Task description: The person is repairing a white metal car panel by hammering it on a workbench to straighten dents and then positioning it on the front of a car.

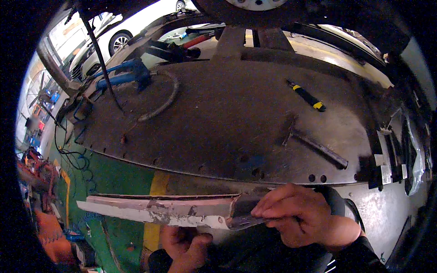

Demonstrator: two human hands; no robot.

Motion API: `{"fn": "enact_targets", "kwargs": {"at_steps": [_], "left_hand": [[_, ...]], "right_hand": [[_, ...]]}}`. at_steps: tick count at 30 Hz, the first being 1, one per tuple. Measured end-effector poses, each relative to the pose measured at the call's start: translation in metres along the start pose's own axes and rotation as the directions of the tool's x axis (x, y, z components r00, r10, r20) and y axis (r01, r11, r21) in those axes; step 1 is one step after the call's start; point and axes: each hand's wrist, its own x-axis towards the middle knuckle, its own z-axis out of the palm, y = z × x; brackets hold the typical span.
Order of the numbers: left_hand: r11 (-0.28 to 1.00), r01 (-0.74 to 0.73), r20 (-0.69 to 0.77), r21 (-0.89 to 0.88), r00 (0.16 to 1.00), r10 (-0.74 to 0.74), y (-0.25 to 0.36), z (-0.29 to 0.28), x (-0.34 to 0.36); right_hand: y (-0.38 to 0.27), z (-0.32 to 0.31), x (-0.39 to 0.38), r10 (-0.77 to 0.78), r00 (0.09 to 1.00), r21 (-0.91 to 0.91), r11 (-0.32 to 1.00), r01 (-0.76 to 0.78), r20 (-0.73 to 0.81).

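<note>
A long, narrow strip of what looks like car body panel [168, 210] lies crosswise in front of me. Its upper face is pinkish, its lower face white with chipped, peeling patches, and its right end is dark. My left hand [185, 241] grips the strip from below near its middle, fingers partly hidden behind its lower edge. At the dark right end, my right hand [300, 211] has thumb and fingers closed on the piece. Beyond it, on a dark metal platform [218, 118], lie a hammer [318, 148] and a black-and-yellow utility knife [307, 96].
A blue hydraulic pump [120, 79] with a curved hose [175, 93] stands at the platform's far left, beside a thin dark rod [98, 50]. A wheel [257, 4] hangs over the far edge. Clear plastic film [414, 159] is at right. Green floor [123, 182] shows left.
</note>
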Motion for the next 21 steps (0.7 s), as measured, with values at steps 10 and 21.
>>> {"fn": "enact_targets", "kwargs": {"at_steps": [10,21], "left_hand": [[0.921,0.247,0.285,0.301,0.899,-0.334,0.024,0.022,0.015],[0.483,-0.492,0.409,0.724,0.871,0.273,0.025,0.011,0.04]], "right_hand": [[0.017,-0.006,0.004,0.702,0.701,0.129,0.712,-0.69,-0.127],[0.028,-0.007,0.007,0.808,0.579,0.418,0.491,-0.764,0.11]]}}
